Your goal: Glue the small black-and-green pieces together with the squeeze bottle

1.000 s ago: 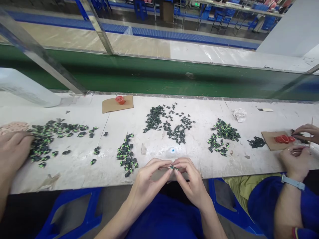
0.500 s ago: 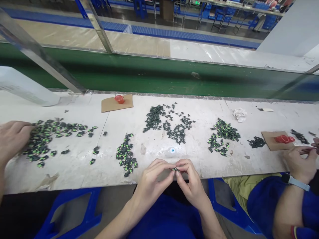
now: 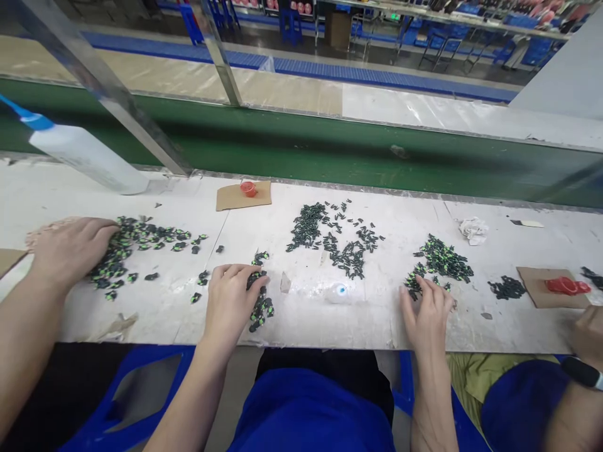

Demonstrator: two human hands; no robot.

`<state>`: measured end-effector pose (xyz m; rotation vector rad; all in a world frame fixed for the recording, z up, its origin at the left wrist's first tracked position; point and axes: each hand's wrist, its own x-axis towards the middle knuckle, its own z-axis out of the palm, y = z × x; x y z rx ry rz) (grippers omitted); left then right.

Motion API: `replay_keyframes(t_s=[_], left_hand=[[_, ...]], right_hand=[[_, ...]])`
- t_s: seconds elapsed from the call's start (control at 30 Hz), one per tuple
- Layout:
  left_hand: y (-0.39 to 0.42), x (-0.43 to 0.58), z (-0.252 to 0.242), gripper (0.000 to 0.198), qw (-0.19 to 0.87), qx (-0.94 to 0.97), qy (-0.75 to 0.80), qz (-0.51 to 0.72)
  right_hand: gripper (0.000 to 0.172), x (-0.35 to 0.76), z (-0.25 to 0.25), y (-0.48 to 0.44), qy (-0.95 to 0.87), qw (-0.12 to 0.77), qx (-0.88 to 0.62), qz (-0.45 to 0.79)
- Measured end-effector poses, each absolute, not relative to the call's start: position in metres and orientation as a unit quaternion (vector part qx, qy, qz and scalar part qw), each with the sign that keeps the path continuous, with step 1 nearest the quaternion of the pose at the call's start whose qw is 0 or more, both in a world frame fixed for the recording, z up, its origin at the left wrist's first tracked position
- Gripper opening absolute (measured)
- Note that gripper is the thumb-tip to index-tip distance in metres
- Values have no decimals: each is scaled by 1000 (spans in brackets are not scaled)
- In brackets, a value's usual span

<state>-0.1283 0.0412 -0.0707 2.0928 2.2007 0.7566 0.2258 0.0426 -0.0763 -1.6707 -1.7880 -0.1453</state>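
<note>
On the white worktable (image 3: 320,326), lumpy black-and-green pieces (image 3: 260,311) at left are reached by the curled left hand (image 3: 232,300), slim black-and-green pieces (image 3: 445,258) at right by the right hand (image 3: 429,314); grips cannot be told. Loose ones could be scattered by careless brushing.

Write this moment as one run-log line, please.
left hand: at left black-and-green pile | right hand: at right black-and-green pile | dark pieces: farther back, between hands | grips: unclear

Past the bench's (image 3: 311,320) far edge I see a green strip (image 3: 292,150) — metal post (image 3: 127,103) crossing it — and blue stools (image 3: 291,26) on dark floor (image 3: 405,61).
</note>
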Motion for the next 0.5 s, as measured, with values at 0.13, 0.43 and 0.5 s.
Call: replay_keyframes(t_s=[0.13, 0.43, 0.5], left_hand=[[46, -123, -77, 23, 18, 670, 703, 238], [43, -81, -74, 8, 218, 722, 580, 308], [41, -69, -75, 2, 242, 726, 559, 319]], right_hand=[[53, 181, -74, 32, -743, 318, -584, 77], [20, 136, -74, 38, -708, 381, -507, 310], [23, 141, -69, 36, -659, 396, -518, 375]])
